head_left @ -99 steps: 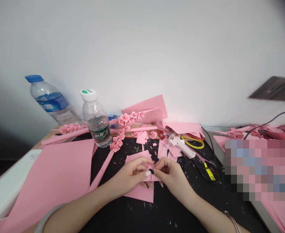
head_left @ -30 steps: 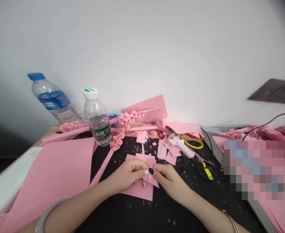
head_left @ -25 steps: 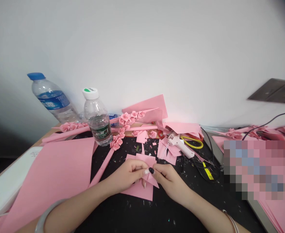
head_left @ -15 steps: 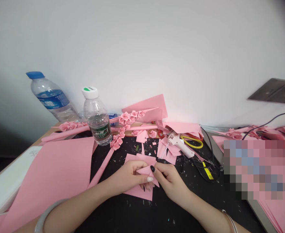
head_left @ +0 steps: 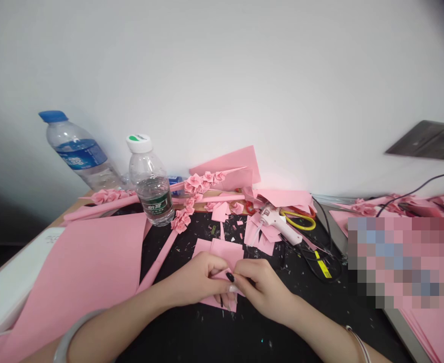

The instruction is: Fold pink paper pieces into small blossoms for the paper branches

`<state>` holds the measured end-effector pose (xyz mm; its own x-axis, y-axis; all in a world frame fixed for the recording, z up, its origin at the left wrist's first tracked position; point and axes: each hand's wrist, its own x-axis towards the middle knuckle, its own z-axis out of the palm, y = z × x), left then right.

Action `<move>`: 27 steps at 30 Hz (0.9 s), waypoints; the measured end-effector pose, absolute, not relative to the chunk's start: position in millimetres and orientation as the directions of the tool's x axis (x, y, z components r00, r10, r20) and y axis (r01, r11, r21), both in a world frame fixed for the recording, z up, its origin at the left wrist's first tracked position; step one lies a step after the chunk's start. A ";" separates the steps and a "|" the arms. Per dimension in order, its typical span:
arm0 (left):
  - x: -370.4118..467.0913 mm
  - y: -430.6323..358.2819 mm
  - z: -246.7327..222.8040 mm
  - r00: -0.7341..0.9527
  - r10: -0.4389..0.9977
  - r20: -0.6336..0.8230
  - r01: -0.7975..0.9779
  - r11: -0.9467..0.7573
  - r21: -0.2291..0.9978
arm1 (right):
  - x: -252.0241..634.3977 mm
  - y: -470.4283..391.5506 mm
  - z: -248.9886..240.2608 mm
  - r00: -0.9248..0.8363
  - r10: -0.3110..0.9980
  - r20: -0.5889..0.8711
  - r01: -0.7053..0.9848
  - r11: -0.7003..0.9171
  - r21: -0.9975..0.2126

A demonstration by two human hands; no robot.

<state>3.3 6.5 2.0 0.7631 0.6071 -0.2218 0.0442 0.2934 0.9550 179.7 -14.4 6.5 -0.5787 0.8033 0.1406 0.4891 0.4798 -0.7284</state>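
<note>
Moved: the folded pink piece [head_left: 220, 275], its pointed flap now more covered; right thumb lower and further left.
White case [head_left: 15, 272]: left edge of the bench [head_left: 191, 335].
Large pink sheet [head_left: 89, 262]: partly over the case.
Blue-capped bottle [head_left: 80, 154]: back left corner, tilted.
White-capped bottle [head_left: 154, 201]: near the back edge, part full.
Paper-rose stem [head_left: 181, 222]: slanting toward the front, just right of that bottle.
Left hand [head_left: 201, 280]: fingers closed on the folded pink piece.
Pink squares [head_left: 227, 248]: beneath and behind the hands.
Folded piece, place: between both hands, above the squares.
Right hand [head_left: 263, 287]: fingers pinching the same piece, thumbnail black.
Glue gun [head_left: 284, 228]: toward the back edge, beside yellow scissor handles [head_left: 301, 226].
Pink sheets, stacked [head_left: 429, 327]: right side.
</note>
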 end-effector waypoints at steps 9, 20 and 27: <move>3.1 8.1 -0.2 0.701 0.661 -0.268 0.019 0.359 0.933 | 180.6 -15.2 5.6 -0.486 0.860 0.155 0.455 0.400 -0.796; 4.0 12.3 -0.5 0.677 0.699 -0.229 -0.009 0.319 0.948 | 182.9 -12.5 -0.2 -0.351 0.928 0.121 0.427 0.274 -0.862; 3.6 5.5 2.2 0.730 0.650 -0.211 0.005 0.303 0.953 | 185.4 -11.4 4.5 -0.324 0.937 0.126 0.408 0.259 -0.875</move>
